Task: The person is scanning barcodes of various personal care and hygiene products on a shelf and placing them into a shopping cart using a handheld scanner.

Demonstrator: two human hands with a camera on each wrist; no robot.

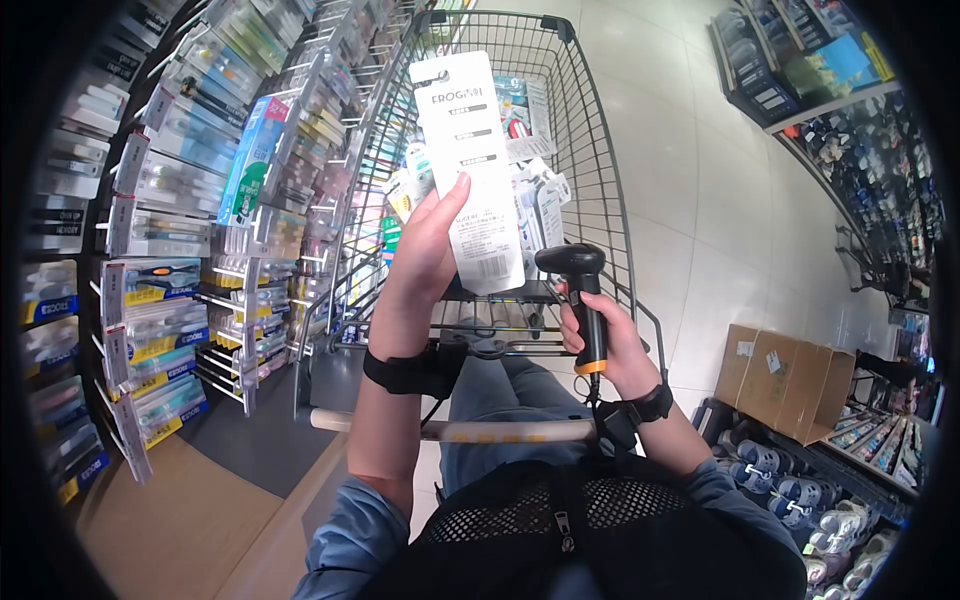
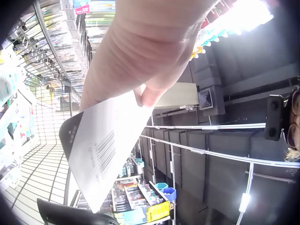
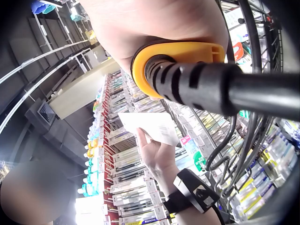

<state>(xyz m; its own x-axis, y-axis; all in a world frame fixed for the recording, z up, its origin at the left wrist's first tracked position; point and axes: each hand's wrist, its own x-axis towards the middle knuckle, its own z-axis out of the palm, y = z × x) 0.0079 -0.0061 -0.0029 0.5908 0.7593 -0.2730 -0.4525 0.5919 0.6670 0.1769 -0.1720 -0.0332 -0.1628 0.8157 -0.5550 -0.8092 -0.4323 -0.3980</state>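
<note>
My left hand [image 1: 428,240] grips a tall white FROG-branded retail pack [image 1: 478,180], thumb laid across its printed face. The pack has a hang hole at the top and a barcode near its lower end. In the left wrist view the same pack [image 2: 101,145] shows its barcode under the hand. My right hand [image 1: 618,340] is wrapped around the handle of a black barcode scanner [image 1: 590,310] with a yellow-orange base. The scanner's head is just right of the pack's barcode end. Its thick black cable [image 3: 262,93] runs across the right wrist view.
A wire shopping cart [image 1: 600,130] stands in front, with several packaged goods [image 1: 540,205] inside and a handlebar [image 1: 500,431] close to the body. Hanging racks of packs [image 1: 160,300] line the left. To the right are a cardboard box [image 1: 785,380] and shoes [image 1: 790,490].
</note>
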